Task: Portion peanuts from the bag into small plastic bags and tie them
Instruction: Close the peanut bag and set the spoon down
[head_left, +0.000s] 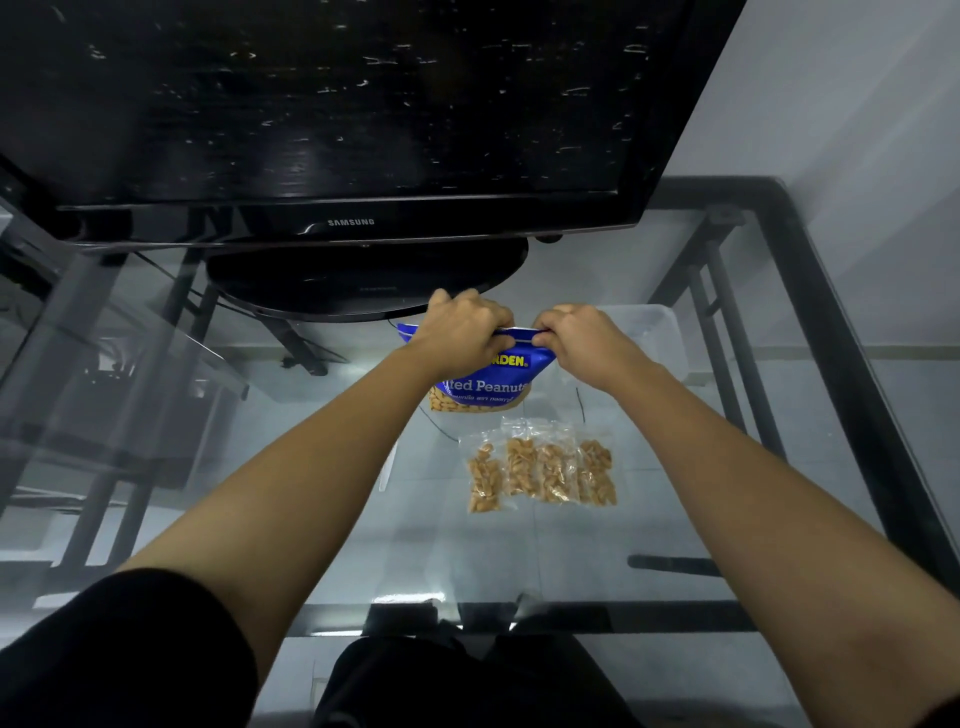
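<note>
A blue salted-peanut bag stands upright on the glass table, just in front of the television's base. My left hand grips the bag's top edge on the left side. My right hand pinches the same top edge on the right side. Both hands are close together over the bag's mouth. Several small clear plastic bags filled with peanuts lie side by side on the glass, nearer to me than the big bag.
A black television on a round black base fills the far side of the table. A clear plastic container sits to the right behind my right hand. The table's black metal frame runs along the right edge.
</note>
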